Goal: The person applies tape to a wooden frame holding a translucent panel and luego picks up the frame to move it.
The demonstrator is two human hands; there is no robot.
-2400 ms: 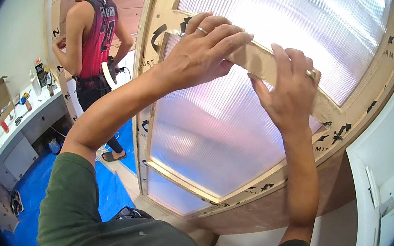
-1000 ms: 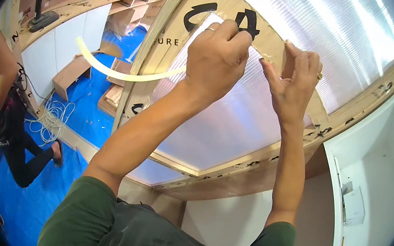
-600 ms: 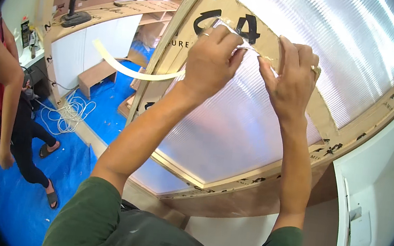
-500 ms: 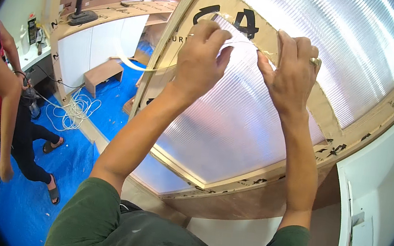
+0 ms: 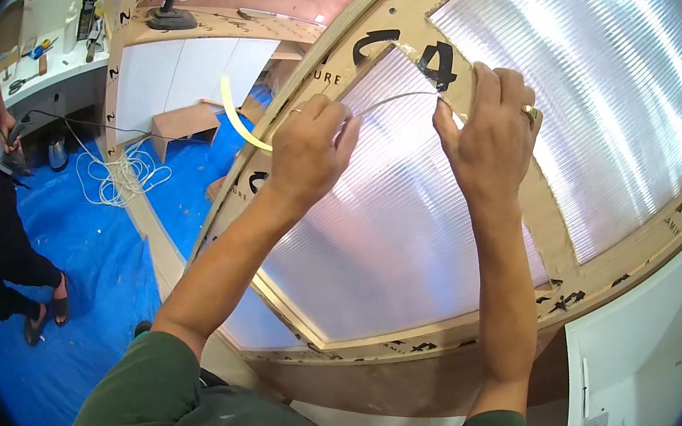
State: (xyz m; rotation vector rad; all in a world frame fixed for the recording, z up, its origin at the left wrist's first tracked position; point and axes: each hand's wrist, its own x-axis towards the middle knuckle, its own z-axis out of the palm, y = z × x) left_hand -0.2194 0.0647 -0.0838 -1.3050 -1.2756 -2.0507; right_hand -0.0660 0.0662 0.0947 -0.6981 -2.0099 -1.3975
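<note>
Left hand now lower, strip toward right hand

Black lettering marks the tan wooden frame.

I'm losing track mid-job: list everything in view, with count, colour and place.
Wooden frame: one, tan, ahead
Panels: three visible, translucent, in frame
Yellow strip: one, pale, left of left hand
Thin band: one, greyish, arching toward right hand; link to strip hidden
Open cabinet: one, white, right edge
Counter: one, tan, upper left
Fan: one, black, on counter
Cupboard fronts: at least two, white, below counter
Sheet: one visible, blue, lower left
Wooden box: one, brown, on sheet
Cable: one coil, white, left
Desk: one, white, far left
Bottle: one, white, on desk
Co-worker: one, red top, left edge
Sleeves: two, dark green, bottom
Left hand: one, ringed, fingers closed on strip
Right hand: one, gold-ringed, at frame
</note>
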